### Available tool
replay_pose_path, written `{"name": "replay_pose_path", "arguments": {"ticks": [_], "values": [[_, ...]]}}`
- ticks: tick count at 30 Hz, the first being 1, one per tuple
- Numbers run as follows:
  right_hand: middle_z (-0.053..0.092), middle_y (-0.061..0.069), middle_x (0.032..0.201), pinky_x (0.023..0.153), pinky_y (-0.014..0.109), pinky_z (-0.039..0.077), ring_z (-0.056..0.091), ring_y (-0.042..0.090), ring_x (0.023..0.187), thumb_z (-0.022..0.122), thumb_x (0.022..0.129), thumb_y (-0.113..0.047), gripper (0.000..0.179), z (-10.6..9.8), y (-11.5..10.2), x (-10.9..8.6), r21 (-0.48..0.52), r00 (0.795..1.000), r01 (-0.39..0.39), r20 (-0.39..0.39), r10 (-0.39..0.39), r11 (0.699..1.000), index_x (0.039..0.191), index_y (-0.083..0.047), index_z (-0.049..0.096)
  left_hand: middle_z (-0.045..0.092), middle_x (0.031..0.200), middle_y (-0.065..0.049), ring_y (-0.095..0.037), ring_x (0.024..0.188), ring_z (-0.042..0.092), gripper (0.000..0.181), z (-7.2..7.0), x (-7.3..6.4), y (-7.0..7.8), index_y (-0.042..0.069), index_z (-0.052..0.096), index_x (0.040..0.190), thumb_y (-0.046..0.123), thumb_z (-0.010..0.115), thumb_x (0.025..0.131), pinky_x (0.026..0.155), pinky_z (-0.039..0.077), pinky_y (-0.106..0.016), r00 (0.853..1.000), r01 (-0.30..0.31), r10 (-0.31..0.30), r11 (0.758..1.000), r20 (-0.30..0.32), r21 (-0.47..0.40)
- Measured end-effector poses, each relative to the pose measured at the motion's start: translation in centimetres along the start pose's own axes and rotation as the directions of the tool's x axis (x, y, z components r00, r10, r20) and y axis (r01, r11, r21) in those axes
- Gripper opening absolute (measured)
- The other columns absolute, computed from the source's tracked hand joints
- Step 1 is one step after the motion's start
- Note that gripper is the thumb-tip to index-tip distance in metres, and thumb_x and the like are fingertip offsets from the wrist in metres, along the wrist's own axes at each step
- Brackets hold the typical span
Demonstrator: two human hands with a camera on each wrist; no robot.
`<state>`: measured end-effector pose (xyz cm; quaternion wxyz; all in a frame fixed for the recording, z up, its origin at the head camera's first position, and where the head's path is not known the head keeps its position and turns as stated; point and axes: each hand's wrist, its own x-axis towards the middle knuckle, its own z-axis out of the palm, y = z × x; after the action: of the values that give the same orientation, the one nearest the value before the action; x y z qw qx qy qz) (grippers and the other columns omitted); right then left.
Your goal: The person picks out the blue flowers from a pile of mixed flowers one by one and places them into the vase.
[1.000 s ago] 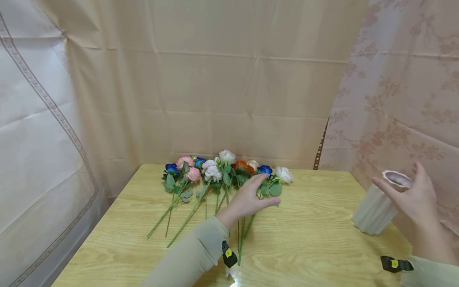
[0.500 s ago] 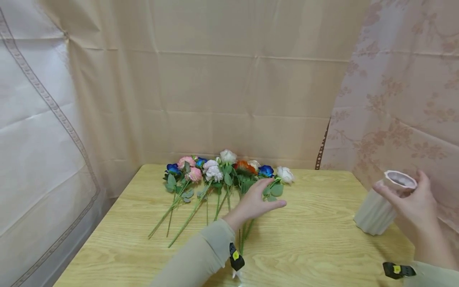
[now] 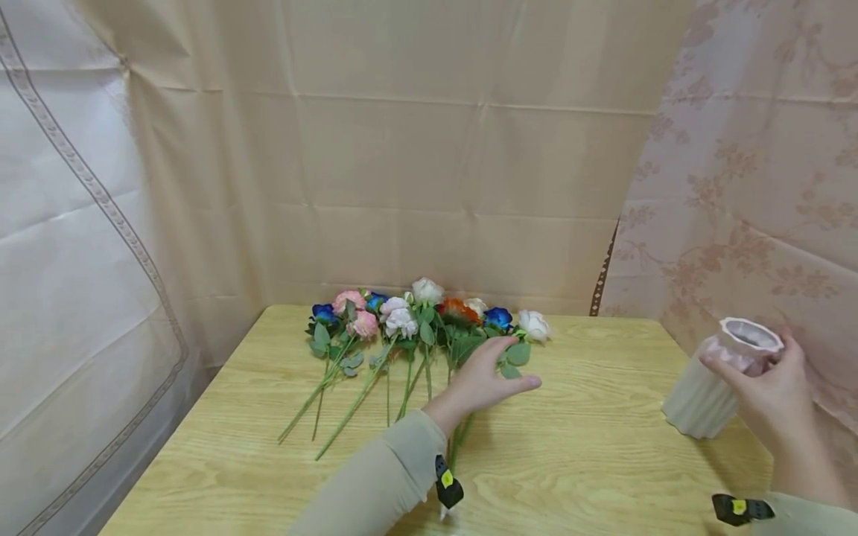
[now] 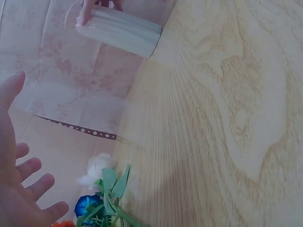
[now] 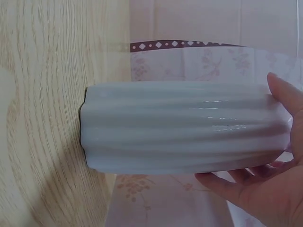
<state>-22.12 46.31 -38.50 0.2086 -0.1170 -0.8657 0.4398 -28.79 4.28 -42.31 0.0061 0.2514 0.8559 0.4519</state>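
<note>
Vase (image 3: 700, 394): upright, base on the tabletop (image 3: 590, 424), toward its right side; ribbed and pale. No stem shows in its mouth.
Right hand (image 3: 780, 387): fingers and thumb set on opposite sides of the vase just below the rim, holding it. This grip is judged the one item done.
Flowers (image 3: 401, 324): all those in view lie flat, stems toward the person; none is lifted. Their handling is judged the outstanding item; overall stage, early.
Left hand (image 3: 485, 380): fingers wide, thumb well apart, nothing held; over leaves and stems of the rightmost flowers. Contact: cannot tell.
Tabletop right edge: just beside the vase base, with patterned curtain (image 3: 751, 186) beyond; little margin on that side.
Tabletop back edge: blooms lie near it, beige curtain (image 3: 429, 149) directly behind; little room there.
Tabletop centre-right: broad bare wood between left hand and vase; the best room for moving.
Tabletop left: bare strip between the stems and the left edge.
</note>
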Motion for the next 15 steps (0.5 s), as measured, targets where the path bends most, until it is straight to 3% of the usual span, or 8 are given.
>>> {"name": "replay_pose_path", "arguments": {"ticks": [4,7,11,15], "values": [[0.026,0.032,0.156,0.118,0.04,0.03,0.03,0.046,0.142,0.077,0.09,-0.045,0.108,0.11,0.2,0.29,-0.061,1.0,-0.008,-0.001,0.008,0.998,0.163,-0.01,0.006,0.034,0.16,0.009,-0.021,0.145,0.037,0.086,-0.02,-0.05,0.15,0.039,0.038,0.156,0.074,0.068,0.083,0.11,0.039,-0.054,1.0,-0.005,0.005,1.0,0.006,0.005],[0.034,0.033,0.149,0.11,0.057,0.036,0.038,0.05,0.13,0.078,0.089,-0.047,0.104,0.17,0.37,0.44,-0.109,1.0,-0.004,0.022,0.006,0.994,0.16,-0.002,0.017,0.034,0.161,0.007,-0.022,0.145,0.036,0.086,-0.09,-0.11,0.26,0.039,0.038,0.156,0.074,0.068,0.083,0.11,0.039,-0.055,1.0,-0.006,0.006,1.0,0.012,-0.002],[0.033,0.04,0.147,0.102,0.071,0.034,0.037,0.058,0.127,0.078,0.09,-0.044,0.108,0.13,0.5,0.41,-0.12,0.998,0.009,0.065,-0.001,0.993,0.157,0.007,0.012,0.033,0.161,0.007,-0.023,0.145,0.035,0.086,-0.11,-0.16,0.25,0.04,0.038,0.156,0.074,0.068,0.083,0.11,0.038,-0.055,1.0,-0.002,0.002,1.0,0.018,0.003],[0.034,0.042,0.145,0.101,0.073,0.033,0.037,0.06,0.126,0.079,0.089,-0.042,0.107,0.28,0.52,0.38,-0.134,0.998,0.029,0.055,-0.022,0.991,0.157,0.008,0.013,0.033,0.161,0.01,-0.023,0.146,0.035,0.085,-0.18,-0.22,0.19,0.041,0.037,0.156,0.073,0.068,0.083,0.11,0.038,-0.056,1.0,0.014,-0.014,1.0,0.019,0.015]]}}
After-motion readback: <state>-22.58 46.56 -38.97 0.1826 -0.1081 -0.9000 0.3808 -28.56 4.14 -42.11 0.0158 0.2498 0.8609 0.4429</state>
